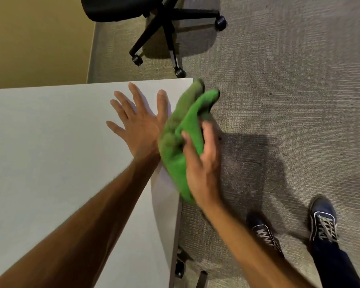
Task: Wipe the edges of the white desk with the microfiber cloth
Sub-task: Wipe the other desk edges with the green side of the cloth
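Note:
The white desk [50, 142] fills the left half of the view, its right edge running from the far corner down toward me. My left hand [137, 119] lies flat on the desktop near that edge, fingers spread. My right hand [202, 163] grips a green microfiber cloth [181, 132] and holds it against the desk's right edge. The cloth drapes over the edge and reaches up to the far right corner. The cloth is blurred by motion.
A black office chair [160, 23] on castors stands on the grey carpet beyond the desk's far corner. My two feet in dark sneakers [322, 219] stand on the carpet at the lower right. A desk leg with a castor [180, 267] shows below the edge.

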